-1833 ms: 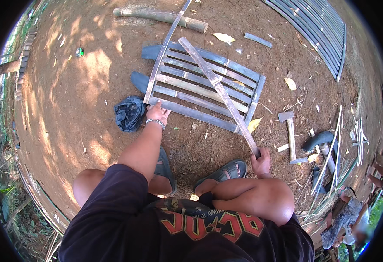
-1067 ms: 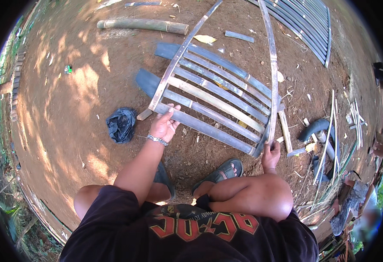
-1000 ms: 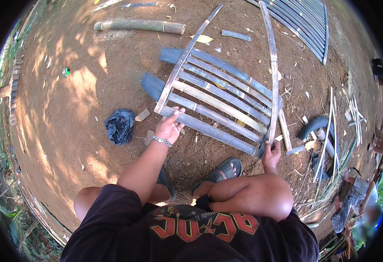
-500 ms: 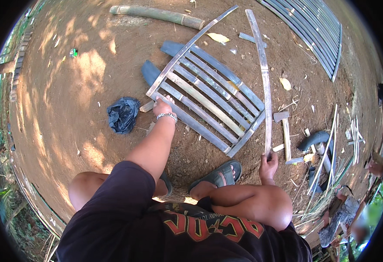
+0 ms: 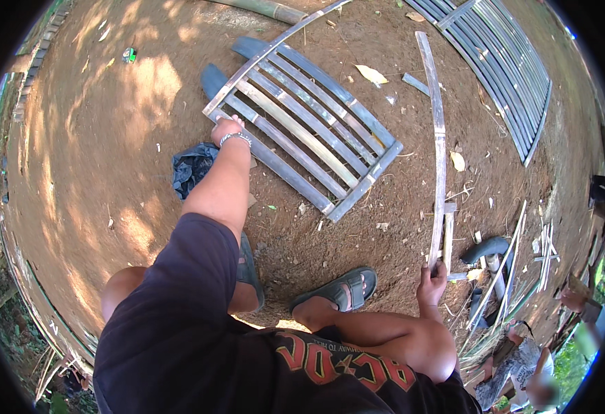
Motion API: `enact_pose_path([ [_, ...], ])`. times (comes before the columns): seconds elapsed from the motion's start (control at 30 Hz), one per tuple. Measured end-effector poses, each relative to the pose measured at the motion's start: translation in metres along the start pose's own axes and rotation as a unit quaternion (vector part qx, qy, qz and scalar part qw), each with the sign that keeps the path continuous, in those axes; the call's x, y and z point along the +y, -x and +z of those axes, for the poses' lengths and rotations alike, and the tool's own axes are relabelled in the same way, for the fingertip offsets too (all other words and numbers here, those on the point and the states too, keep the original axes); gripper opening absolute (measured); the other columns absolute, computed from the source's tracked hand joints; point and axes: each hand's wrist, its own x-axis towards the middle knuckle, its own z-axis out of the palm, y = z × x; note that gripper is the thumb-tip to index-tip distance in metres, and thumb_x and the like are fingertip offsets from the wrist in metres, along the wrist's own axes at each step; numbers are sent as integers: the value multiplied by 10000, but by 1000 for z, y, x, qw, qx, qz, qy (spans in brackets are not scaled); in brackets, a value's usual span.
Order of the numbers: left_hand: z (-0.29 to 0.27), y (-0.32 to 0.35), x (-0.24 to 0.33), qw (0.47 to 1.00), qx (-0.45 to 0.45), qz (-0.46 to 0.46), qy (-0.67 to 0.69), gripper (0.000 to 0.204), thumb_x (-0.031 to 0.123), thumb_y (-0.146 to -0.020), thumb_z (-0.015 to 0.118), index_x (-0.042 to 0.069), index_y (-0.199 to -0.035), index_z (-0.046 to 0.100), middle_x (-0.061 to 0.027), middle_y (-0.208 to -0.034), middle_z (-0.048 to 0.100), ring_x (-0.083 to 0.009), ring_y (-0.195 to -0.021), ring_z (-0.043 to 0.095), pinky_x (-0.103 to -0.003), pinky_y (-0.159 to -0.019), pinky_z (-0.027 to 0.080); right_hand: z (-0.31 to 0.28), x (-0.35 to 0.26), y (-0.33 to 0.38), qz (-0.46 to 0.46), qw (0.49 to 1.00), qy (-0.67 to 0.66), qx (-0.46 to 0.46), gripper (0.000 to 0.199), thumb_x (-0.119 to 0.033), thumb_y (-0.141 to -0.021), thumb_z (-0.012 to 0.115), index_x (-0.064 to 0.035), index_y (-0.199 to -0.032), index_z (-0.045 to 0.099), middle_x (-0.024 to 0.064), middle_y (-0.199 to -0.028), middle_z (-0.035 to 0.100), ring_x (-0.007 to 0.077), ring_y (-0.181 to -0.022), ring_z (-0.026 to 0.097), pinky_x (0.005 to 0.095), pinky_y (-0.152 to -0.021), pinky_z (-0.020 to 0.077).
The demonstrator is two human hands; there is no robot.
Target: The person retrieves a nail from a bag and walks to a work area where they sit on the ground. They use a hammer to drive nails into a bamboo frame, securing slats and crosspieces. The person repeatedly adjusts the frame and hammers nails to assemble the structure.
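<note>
My left hand [image 5: 226, 129] is closed on the near left corner of a slatted bamboo panel [image 5: 295, 123]. Several parallel slats run between its two end crosspieces, and the far-left crosspiece sticks out well past them. My right hand [image 5: 432, 283] grips the near end of a long split bamboo strip [image 5: 439, 148], which points away from me. A hammer-shaped tool with a pale wooden handle [image 5: 448, 241] lies partly behind the strip. Beside my left wrist is a crumpled black plastic bag [image 5: 190, 169], partly covered by my forearm.
A larger slatted bamboo panel [image 5: 499, 65] lies at the far right. Toward the near right are a curved dark tube [image 5: 485, 250] and several thin bamboo sticks [image 5: 516, 255]. A bamboo pole [image 5: 268, 8] rests at the far edge. Another person [image 5: 519, 366] shows at lower right.
My left hand has shifted the slatted panel left and away from me. The bamboo strip in my right hand has moved slightly right and now crosses the hammer-shaped tool. The view has turned somewhat.
</note>
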Motion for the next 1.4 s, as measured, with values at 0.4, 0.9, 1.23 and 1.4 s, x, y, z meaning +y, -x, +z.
enact_pose_path([
  [0.4,-42,-12,-18,981,-78,-91,-154,272,180,-1001,520,52,-1232,588,-143,-1089,687,-287,-950,673,-416,-786,554,7,-66,-17,-120,965,187,-139,279,-196,-869,751,9,-992,607,155,-869,591,301,-756,573,414,-707,477],
  [0.9,-1,95,-5,603,-307,456,-579,720,378,-908,665,52,-1500,417,-214,-1603,301,-355,-1500,259,-497,-1222,222,169,-93,11,-129,960,174,-178,327,-265,-903,743,-21,-1083,620,221,-1028,609,406,-919,619,491,-829,502],
  [1.23,26,85,-28,375,-372,463,-712,883,553,-955,572,162,-1629,159,-118,-1705,67,-286,-1570,90,-563,-1252,72,200,-83,24,-145,968,178,-101,414,-209,-902,733,-54,-1257,588,209,-1110,598,418,-981,626,489,-863,523],
  [1.4,25,87,-31,402,-374,481,-684,870,579,-924,597,254,-1624,196,-114,-1708,46,-311,-1568,86,-608,-1235,58,204,-84,29,-162,964,187,-97,431,-224,-903,731,-79,-1291,610,206,-1096,592,416,-949,634,481,-826,539],
])
